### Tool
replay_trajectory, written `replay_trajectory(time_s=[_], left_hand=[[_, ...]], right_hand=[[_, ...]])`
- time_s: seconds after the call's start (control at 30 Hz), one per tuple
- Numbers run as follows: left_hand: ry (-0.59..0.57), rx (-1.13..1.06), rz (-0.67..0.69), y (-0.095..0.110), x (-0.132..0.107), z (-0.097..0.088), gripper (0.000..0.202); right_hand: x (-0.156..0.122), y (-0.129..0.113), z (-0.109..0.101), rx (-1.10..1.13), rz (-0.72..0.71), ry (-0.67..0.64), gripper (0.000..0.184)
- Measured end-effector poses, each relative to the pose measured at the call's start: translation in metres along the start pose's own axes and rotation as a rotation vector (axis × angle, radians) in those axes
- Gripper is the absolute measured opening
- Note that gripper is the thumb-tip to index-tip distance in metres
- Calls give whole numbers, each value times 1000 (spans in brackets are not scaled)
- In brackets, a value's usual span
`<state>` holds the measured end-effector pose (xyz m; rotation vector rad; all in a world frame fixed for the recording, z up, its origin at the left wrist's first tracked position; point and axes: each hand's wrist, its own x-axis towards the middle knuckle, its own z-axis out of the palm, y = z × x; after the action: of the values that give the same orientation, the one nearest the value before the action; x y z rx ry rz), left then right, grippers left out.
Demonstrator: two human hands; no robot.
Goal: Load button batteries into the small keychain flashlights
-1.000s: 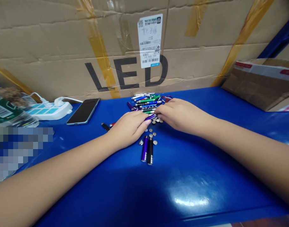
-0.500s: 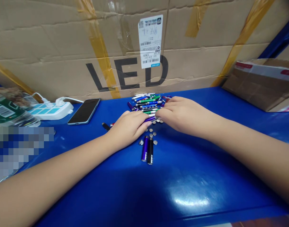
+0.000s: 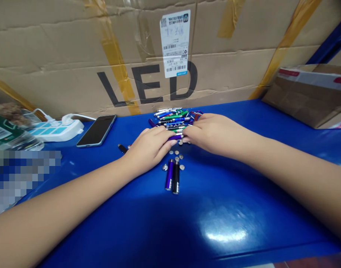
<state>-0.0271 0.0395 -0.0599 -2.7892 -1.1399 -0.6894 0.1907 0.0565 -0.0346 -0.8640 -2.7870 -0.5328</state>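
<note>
My left hand (image 3: 152, 148) is closed around a purple mini flashlight (image 3: 175, 137), held level just above the blue table. At the tube's right end, my right hand (image 3: 208, 132) pinches with curled fingers; its fingertips are partly hidden. Close behind both hands lies a pile of mini flashlights (image 3: 173, 116) in blue, green, black and silver. Nearer to me, a purple flashlight (image 3: 169, 175) and a black flashlight (image 3: 176, 178) rest side by side. Several button cells (image 3: 177, 152) are scattered between them and my hands.
A phone (image 3: 96, 131) and a white power strip (image 3: 57, 129) with plugged-in cables lie to the left, near a plastic bottle (image 3: 8, 128). A big cardboard box (image 3: 220, 70) stands along the back. Another carton (image 3: 304, 96) sits at right. A black tube (image 3: 122, 149) lies beside my left hand.
The view has shifted slightly. More of the purple flashlight shows between my hands, which stay in nearly the same place. The two flashlights in front have not moved on the table.
</note>
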Motion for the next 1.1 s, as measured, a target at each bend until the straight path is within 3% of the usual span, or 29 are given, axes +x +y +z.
replay_trajectory(time_s=[0.1, 0.23, 0.33, 0.43, 0.7, 0.9, 1.0, 1.1], left_hand=[[-6, -6, 0, 1, -1, 0, 32], [-7, -15, 2, 2, -1, 1, 32], [0, -34, 10, 1, -1, 0, 32], [31, -20, 64, -1, -2, 0, 32], [194, 153, 151, -5, -6, -2, 31], [220, 143, 133, -6, -8, -3, 29], [207, 115, 90, -5, -7, -2, 27], [175, 42, 49, -3, -5, -1, 26]], right_hand=[[-1, 2, -1, -51, -98, 35, 29], [-1, 1, -1, -53, -119, 5, 29], [0, 0, -2, -57, -99, -8, 32], [0, -3, -2, 8, 11, -47, 34], [-3, -8, 7, 924, 228, -5, 48], [0, -11, 9, 1165, 337, -61, 52], [2, -14, 9, 1164, 379, -72, 53], [1, -14, 7, 868, 327, 22, 51]])
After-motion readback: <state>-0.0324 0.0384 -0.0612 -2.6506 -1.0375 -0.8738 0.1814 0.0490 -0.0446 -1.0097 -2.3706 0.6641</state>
